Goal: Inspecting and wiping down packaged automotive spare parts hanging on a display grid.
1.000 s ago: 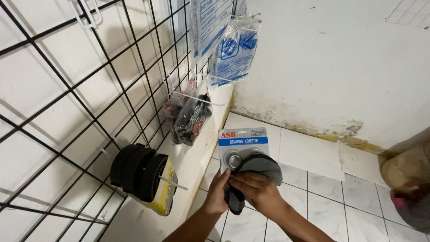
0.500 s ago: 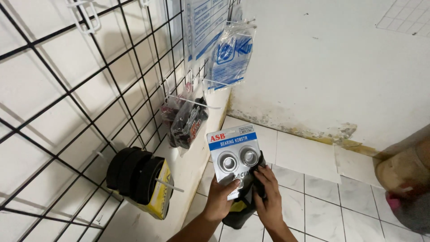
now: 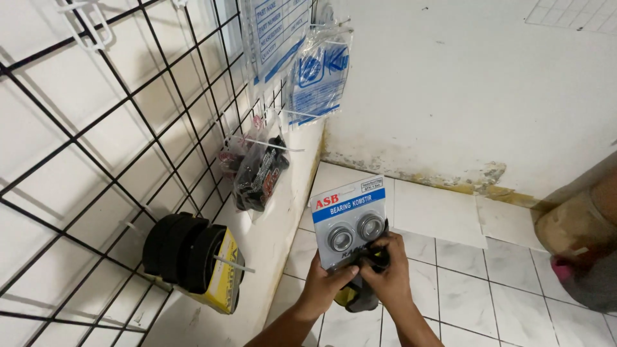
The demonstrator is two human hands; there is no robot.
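The bearing card (image 3: 350, 218) is a flat card, white with a blue band, and two round metal bearings sit under clear plastic on it. It stands upright above the tiled floor (image 3: 463, 289), right of the wire grid (image 3: 128, 128). The left hand (image 3: 324, 283) holds its lower edge; the right hand (image 3: 385, 273) closes on its lower right corner and a dark packet (image 3: 363, 299) below.
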